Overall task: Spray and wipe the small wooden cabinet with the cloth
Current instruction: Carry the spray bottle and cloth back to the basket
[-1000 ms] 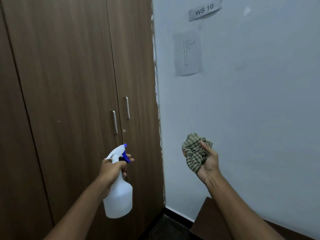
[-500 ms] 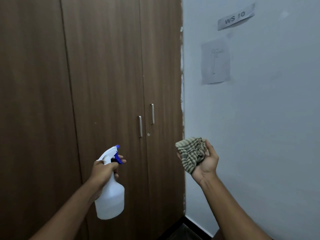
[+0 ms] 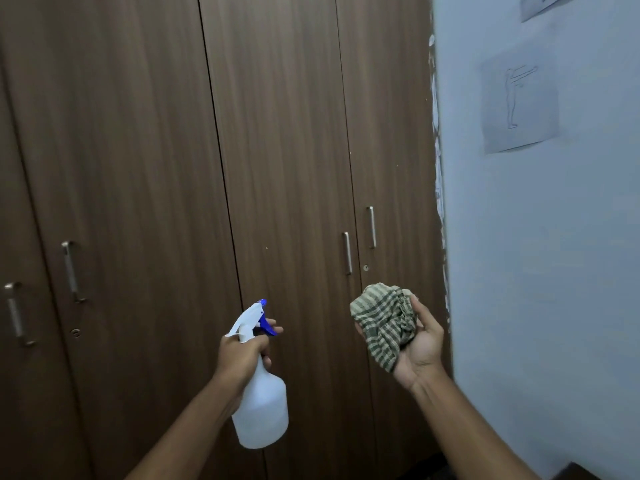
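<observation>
Fingers of left hand [image 3: 242, 355] wrapped round spray bottle [image 3: 261, 410] neck, forefinger on blue trigger, nozzle toward wardrobe doors [image 3: 284, 150] ahead. Fingers of right hand [image 3: 420, 348] cupped palm-up round bunched cloth [image 3: 382, 323], clear of doors, just left of wall [image 3: 536, 271] edge. Open gap between hands. Lowest right, dark corner [image 3: 571, 472], unidentifiable.

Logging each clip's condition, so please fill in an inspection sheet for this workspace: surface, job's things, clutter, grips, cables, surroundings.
Surface: brown wardrobe doors, shut; no spray marks seen.
Job's things: white spray bottle with blue trigger, nozzle toward the doors; bunched checked cloth.
Clutter: nothing seen.
Grips: left hand holds the bottle's neck, a finger at the trigger; right hand holds the cloth.
Cables: nothing seen.
Surroundings: pale wall at right with a paper sheet; metal handles on the doors.
</observation>
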### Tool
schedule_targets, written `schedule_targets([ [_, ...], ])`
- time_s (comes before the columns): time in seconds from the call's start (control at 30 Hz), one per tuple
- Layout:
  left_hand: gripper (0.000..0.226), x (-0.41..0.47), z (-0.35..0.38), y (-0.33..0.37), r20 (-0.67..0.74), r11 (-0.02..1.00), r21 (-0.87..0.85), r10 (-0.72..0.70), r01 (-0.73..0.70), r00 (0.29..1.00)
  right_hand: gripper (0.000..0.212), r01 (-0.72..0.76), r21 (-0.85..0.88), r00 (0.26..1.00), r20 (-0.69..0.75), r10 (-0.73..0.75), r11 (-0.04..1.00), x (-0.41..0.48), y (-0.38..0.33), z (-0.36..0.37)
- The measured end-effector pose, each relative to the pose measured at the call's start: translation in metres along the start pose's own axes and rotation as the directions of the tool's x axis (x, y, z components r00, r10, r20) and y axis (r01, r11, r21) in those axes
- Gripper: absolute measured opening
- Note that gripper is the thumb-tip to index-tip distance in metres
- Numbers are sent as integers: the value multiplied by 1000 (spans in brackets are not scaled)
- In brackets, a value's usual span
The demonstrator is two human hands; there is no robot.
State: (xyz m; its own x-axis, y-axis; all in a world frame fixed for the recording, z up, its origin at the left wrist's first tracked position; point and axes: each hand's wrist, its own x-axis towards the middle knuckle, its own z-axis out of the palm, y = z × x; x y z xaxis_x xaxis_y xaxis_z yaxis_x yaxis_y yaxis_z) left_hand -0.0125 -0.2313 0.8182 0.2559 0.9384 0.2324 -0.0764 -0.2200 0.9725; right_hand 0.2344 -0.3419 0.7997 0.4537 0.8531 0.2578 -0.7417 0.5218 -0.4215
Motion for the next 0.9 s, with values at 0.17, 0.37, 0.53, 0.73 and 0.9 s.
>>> schedule_targets([
  [0.17,40,2,-30,-8,-64,1000,7,0,0,998,73,-40,28,999,31,39,999,16,37,10],
  [0.37,40,13,-59,-18,-103,1000,17,-2,4,995,78,-93,40,994,54,91,995,25,71,15],
  [0.53,40,11,-72,-42,-107,999,23,-23,26,994,78,-145,13,987,65,144,989,27,92,7],
  [0.73,41,11,-77,-80,-110,997,10,-80,81,991,81,-234,-41,971,35,235,971,22,115,-30],
  [0.9,35,16,-73,-112,-106,991,-13,-134,133,985,87,-305,-76,951,23,307,949,23,125,-69],
])
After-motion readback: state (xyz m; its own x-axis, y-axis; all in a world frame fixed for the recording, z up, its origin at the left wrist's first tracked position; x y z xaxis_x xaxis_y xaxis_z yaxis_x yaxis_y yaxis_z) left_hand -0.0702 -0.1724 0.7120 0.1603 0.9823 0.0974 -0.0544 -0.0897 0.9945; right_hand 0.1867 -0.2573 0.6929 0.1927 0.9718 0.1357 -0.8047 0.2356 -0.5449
